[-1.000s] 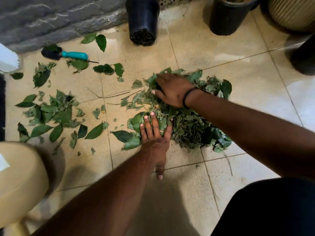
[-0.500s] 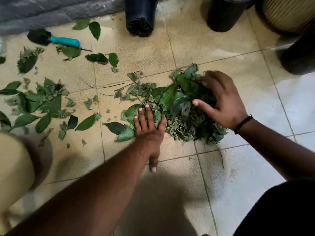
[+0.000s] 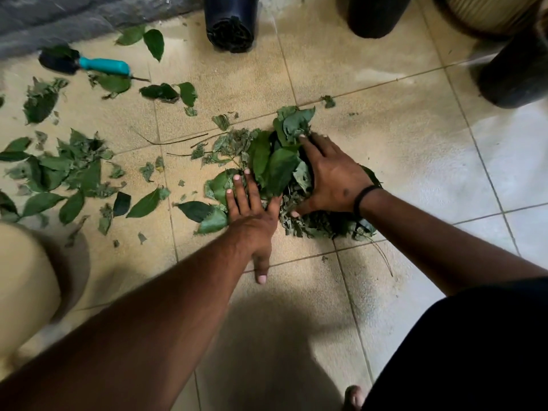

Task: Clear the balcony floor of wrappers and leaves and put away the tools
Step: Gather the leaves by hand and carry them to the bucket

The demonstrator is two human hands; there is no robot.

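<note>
Green leaf pile (image 3: pixel 275 164) heaped mid-floor on beige tiles (image 3: pixel 385 137), pressed between both hands. Left hand (image 3: pixel 252 215) flat against the pile's near-left side, fingers (image 3: pixel 237 188) straight and spread wide, thumb stretched back along the tile. Right hand (image 3: pixel 332 176) laid over the pile's right side, fingers lightly bent and splayed across the leaves, black band (image 3: pixel 363 195) on the wrist. Loose leaves (image 3: pixel 68 170) scattered well apart to the left. Teal-handled trowel (image 3: pixel 100 65) lying at upper left near the grey wall (image 3: pixel 59 22), blade partly under a leaf. Black pot (image 3: pixel 231 22) tipped on its side at top centre; more dark pots (image 3: pixel 519 72) at upper right. Cream rounded container (image 3: pixel 26 280) at lower left, blurred.
</note>
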